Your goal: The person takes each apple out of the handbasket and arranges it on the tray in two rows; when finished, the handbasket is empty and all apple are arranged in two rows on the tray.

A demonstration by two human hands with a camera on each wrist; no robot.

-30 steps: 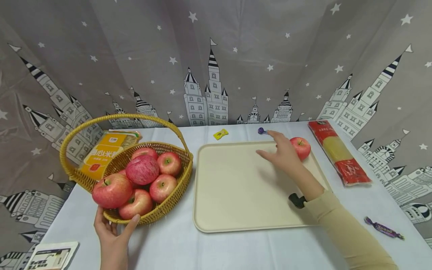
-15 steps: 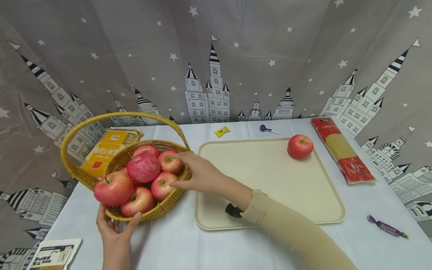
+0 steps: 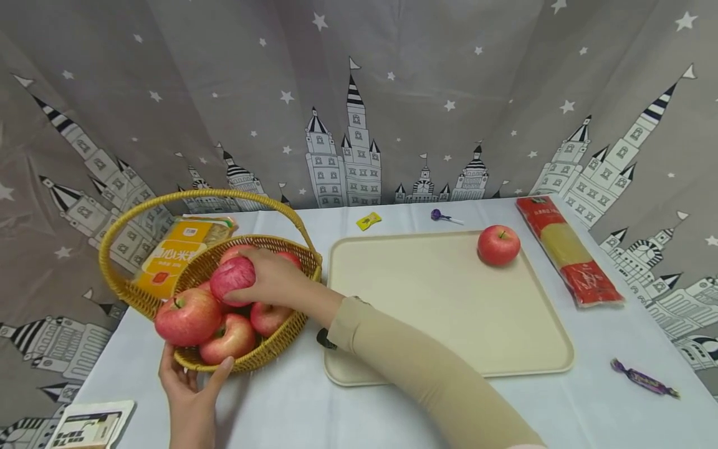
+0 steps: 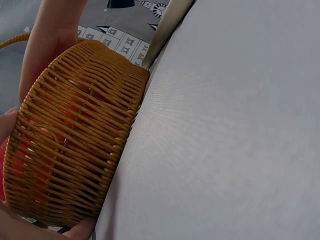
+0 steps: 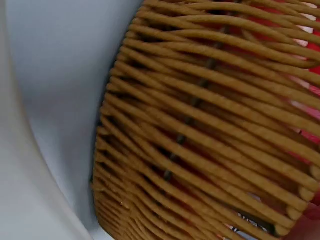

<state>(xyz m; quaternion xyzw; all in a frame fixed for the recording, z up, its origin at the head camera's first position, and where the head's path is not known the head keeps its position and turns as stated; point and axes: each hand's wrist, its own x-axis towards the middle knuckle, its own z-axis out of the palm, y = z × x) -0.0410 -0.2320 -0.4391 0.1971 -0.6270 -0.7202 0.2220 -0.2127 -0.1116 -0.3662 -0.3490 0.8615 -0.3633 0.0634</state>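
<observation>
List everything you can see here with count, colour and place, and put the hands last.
Basket: one, golden brown, left side
Apples: at least six, red, inside the basket
Tray: one, cream, right of basket
Lone apple: one, red, tray's far right corner
Flat packet: one, mostly orange, behind basket
Small sweet: one, yellow, beyond tray
Lollipop: one, purple, white stick, beyond tray
Long packet: one, red and yellow, far right
Twisted sweet: one, purple, near right
Pouch: one, mostly white, near left
Tablecloth: one, white, underneath
Backdrop: one, grey with castles, behind
Wrist piece: one, black, right cuff
Sleeve: one, tan, right arm
Left hand: one, bare, holding basket's near side
Right hand: one, bare, on top apple
</observation>
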